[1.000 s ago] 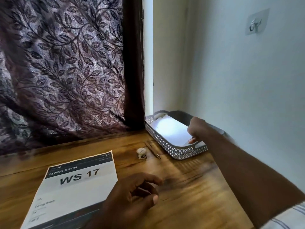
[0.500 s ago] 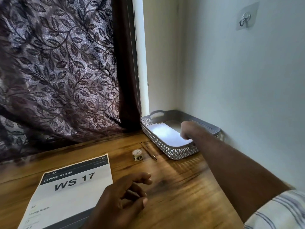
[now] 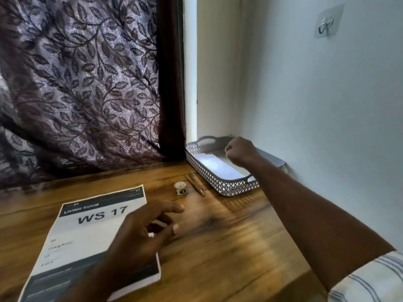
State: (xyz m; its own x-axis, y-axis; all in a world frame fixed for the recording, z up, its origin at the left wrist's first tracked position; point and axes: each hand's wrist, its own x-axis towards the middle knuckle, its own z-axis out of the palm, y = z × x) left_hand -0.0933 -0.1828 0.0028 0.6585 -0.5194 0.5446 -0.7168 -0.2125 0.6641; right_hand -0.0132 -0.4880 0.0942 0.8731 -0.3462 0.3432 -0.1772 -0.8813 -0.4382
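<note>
My right hand (image 3: 239,150) hangs over the far end of a grey lattice tray (image 3: 218,184) in the table's back right corner. Its fingers are curled into a fist and I see nothing in them. A white sheet (image 3: 216,167) lies flat inside the tray. My left hand (image 3: 139,234) hovers low over the right edge of a printed sheet (image 3: 93,227) headed "WS 17", with its fingers relaxed and spread and nothing in them. A small round white jar (image 3: 180,188) and a slim pen (image 3: 194,184) lie on the wood between the printed sheet and the tray.
The wooden table (image 3: 229,253) meets a pale wall on the right, where a clear stick-on hook (image 3: 326,23) is mounted high up. A dark leaf-patterned curtain (image 3: 76,83) hangs along the back edge.
My right hand has left the near edge of the white sheet in the tray, moved to the tray's far end and curled into a fist. My left hand stays hovering over the printed sheet.
</note>
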